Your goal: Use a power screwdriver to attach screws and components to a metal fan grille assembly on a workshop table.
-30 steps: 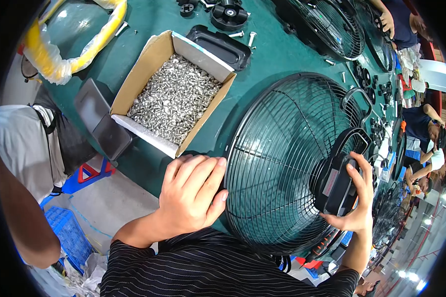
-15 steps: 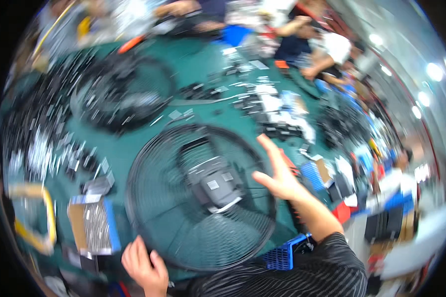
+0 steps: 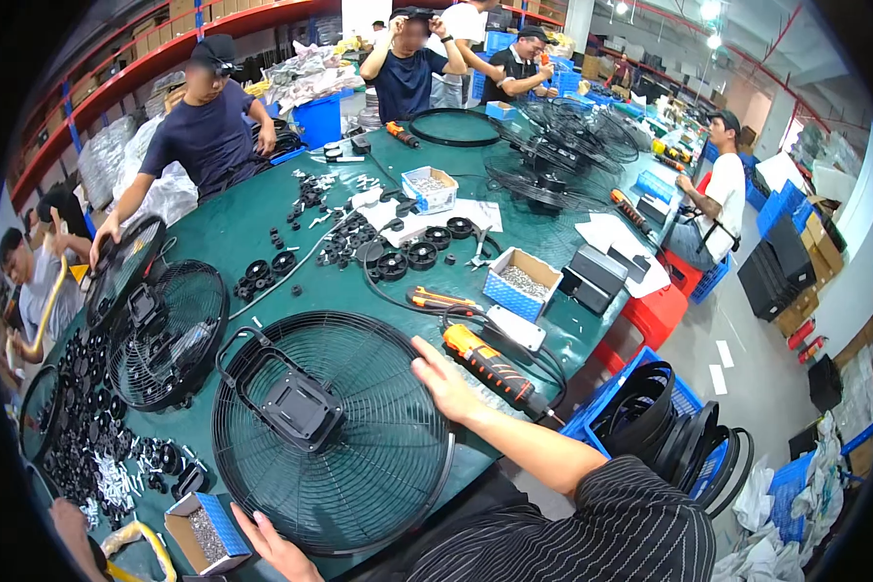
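Observation:
A round black wire fan guard [image 3: 383,475] lies on the green table in front of me, with a square black motor housing [image 3: 302,407] and a looped black bracket on its upper left part. My right hand [image 3: 446,386] rests at the guard's right rim, fingers stretched out. At the lower left rim is my left hand [image 3: 274,549], its fingers extended and thumb apart. Neither hand is wrapped round anything. An orange and black power screwdriver [image 3: 490,364] lies just beyond my right hand. Close to my left hand stands a small blue box [image 3: 230,529] of metal screws.
Another box [image 3: 510,295] of screws stands past the screwdriver. Black round knobs [image 3: 390,265] and small parts cover the middle. More fan guards [image 3: 170,335] stand at left, and one is held by a co-worker [image 3: 204,136]. A blue crate [image 3: 684,393] of black rings sits right of the table.
My view has turned and become sharp, so the guard appears lower and further left. My right hand's fingers, spread earlier, are closer together at the rim. The left hand stays by the lower left rim.

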`<state>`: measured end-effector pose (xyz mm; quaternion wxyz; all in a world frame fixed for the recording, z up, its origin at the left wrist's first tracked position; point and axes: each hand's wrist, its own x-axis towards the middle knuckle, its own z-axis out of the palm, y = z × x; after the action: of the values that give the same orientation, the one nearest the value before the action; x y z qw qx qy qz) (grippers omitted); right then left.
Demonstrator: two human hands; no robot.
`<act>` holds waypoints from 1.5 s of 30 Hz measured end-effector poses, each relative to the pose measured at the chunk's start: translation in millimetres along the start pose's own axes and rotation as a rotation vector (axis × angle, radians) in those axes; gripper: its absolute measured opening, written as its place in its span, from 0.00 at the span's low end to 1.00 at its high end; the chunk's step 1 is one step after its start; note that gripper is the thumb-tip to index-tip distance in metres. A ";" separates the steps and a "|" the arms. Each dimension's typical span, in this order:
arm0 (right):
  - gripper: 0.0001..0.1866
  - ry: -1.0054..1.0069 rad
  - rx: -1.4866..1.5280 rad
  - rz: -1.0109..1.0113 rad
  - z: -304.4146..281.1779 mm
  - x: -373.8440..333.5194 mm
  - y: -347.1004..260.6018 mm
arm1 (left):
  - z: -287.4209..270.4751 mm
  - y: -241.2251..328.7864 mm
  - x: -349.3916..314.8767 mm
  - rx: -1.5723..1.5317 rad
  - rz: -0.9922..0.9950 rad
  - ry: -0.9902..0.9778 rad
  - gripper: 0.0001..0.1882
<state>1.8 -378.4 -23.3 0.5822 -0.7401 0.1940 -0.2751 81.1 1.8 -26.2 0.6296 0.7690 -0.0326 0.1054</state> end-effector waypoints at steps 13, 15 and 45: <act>0.45 -0.123 -0.043 -0.088 -8.9 -99.2 -32.1 | -29.4 -10.6 63.6 -0.106 -0.037 -0.212 0.29; 0.48 -0.159 -0.133 -0.154 -16.6 -109.9 -33.6 | -33.0 -10.9 69.5 -0.105 -0.029 -0.294 0.30; 0.55 -0.398 -0.177 -0.302 -71.5 -61.3 2.0 | -54.1 -27.8 114.8 0.056 -0.125 -0.327 0.38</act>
<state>-90.9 -395.6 -24.2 0.4941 -0.8483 -0.0137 -0.1901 191.6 69.8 -19.6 0.5996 0.7937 -0.0838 -0.0596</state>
